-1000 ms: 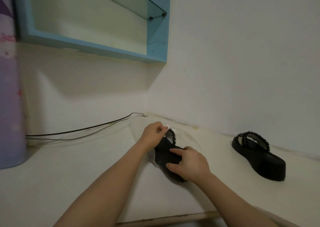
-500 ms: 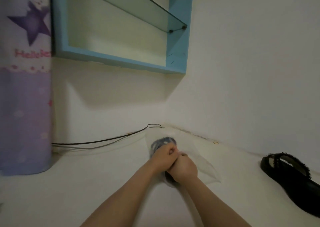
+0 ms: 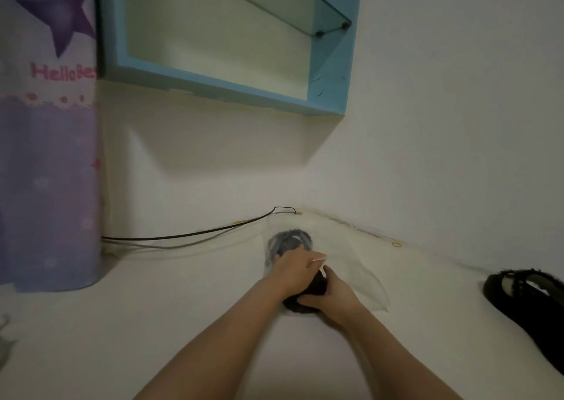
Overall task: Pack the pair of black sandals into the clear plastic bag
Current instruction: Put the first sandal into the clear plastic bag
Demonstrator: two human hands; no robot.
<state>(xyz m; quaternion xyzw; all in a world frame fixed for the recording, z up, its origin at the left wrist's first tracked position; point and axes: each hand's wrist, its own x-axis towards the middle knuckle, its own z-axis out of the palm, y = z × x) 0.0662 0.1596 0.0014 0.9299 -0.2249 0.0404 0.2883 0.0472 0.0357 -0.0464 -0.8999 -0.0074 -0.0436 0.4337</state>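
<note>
A clear plastic bag lies flat on the white surface near the corner of the walls. One black sandal is mostly inside it, its fuzzy front showing through the plastic and its heel sticking out at the opening. My left hand pinches the bag's edge over the sandal. My right hand grips the sandal's heel from the right. The second black sandal lies on the surface at the far right, apart from both hands.
A black cable runs along the wall base to the corner. A blue-framed wall shelf with a glass pane hangs above. A purple patterned curtain hangs at the left. A small yellow ring lies by the right wall.
The sandal has gone deeper into the bag, its front now under the plastic. Both hands moved forward with it. The view shifted, so the second sandal sits farther right.
</note>
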